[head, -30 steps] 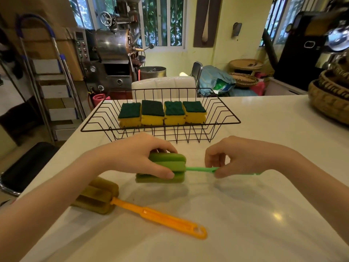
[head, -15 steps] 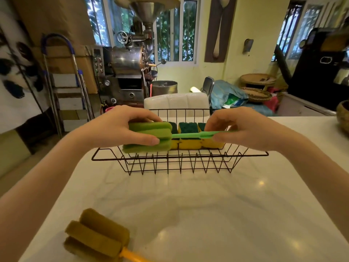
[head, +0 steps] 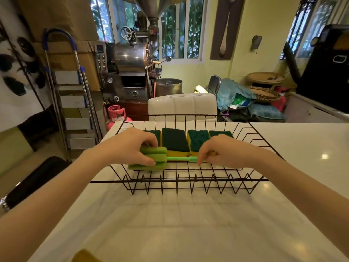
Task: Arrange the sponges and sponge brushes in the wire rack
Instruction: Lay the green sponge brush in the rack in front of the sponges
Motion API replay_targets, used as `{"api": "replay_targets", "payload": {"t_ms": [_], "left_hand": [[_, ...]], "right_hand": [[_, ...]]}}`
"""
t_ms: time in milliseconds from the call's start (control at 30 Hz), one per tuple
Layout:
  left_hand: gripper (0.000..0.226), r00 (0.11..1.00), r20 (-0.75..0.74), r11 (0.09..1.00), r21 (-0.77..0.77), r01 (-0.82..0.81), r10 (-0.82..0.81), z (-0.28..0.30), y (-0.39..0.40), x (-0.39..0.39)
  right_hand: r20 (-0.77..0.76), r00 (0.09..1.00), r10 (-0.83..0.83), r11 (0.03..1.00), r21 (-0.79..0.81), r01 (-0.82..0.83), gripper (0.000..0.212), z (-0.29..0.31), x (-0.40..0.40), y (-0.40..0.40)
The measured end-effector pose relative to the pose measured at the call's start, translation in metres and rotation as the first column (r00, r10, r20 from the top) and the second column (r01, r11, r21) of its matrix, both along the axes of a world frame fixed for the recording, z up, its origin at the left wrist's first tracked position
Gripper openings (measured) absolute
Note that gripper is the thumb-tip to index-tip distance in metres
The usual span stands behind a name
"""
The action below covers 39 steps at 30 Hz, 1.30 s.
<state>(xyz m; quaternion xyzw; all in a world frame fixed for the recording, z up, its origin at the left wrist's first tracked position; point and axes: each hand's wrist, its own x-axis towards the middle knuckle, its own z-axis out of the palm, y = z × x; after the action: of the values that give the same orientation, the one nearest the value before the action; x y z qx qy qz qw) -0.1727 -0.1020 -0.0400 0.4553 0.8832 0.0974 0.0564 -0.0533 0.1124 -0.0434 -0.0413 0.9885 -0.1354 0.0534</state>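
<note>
1. Left hand (head: 130,146) fingers clasp the foam head of the light-green sponge brush (head: 149,160).
2. Right hand (head: 224,151) fingers pinch its thin handle.
3. Brush lies inside the black wire rack (head: 188,179), before four yellow-and-green sponges (head: 174,141).

Bright daylight from rear windows (head: 175,27); soft glare spots on glossy surface (head: 324,156); wide-angle bending at edges.

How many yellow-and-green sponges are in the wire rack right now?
4, in one row along the back of the wire rack: far-left sponge partly behind the left hand, second sponge, third sponge, far-right sponge partly behind the right hand.
</note>
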Motion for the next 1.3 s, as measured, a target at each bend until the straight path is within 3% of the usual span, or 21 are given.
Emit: {"api": "replay_targets", "payload": {"t_ms": [167, 467, 567, 733, 867, 1033, 1167, 1300], "left_hand": [[0.042, 0.995, -0.098, 0.990, -0.141, -0.020, 0.007, -0.008, 0.008, -0.001], [0.043, 0.987, -0.163, 0.979, -0.199, -0.035, 0.002, -0.010, 0.010, -0.004], [0.044, 0.992, -0.128, 0.978, -0.207, -0.035, 0.009, -0.009, 0.010, -0.004], [0.047, 0.999, -0.041, 0.997, -0.070, -0.017, 0.014, 0.003, 0.017, -0.004], [0.058, 0.998, -0.069, 0.998, -0.055, -0.003, -0.001, 0.000, 0.035, -0.011], [0.061, 0.994, -0.107, 0.992, -0.128, -0.001, -0.013, -0.009, 0.049, -0.019], [0.057, 0.994, -0.113, 0.994, -0.111, 0.000, -0.013, -0.018, 0.052, -0.026], [0.057, 0.998, -0.068, 0.996, -0.083, -0.019, 0.014, -0.021, 0.051, -0.029]], "right_hand": [[0.128, 0.991, 0.024, 0.999, 0.037, -0.029, 0.028, -0.007, -0.010, -0.009], [0.205, 0.979, 0.018, 0.995, 0.090, -0.037, 0.029, -0.015, -0.018, -0.012], [0.170, 0.985, 0.027, 0.999, 0.033, -0.033, 0.029, -0.013, -0.017, -0.010], [-0.022, 1.000, 0.018, 0.992, -0.125, -0.020, 0.028, 0.003, -0.025, -0.004], [-0.159, 0.987, -0.027, 0.999, -0.023, 0.024, 0.052, 0.003, -0.049, -0.002], [-0.057, 0.995, -0.086, 0.993, 0.080, 0.090, 0.089, -0.007, -0.072, 0.000], [0.008, 0.993, -0.117, 0.992, -0.035, 0.117, 0.096, -0.013, -0.079, -0.001], [0.010, 0.995, -0.102, 0.991, -0.084, 0.103, 0.086, -0.015, -0.080, 0.000]]}}
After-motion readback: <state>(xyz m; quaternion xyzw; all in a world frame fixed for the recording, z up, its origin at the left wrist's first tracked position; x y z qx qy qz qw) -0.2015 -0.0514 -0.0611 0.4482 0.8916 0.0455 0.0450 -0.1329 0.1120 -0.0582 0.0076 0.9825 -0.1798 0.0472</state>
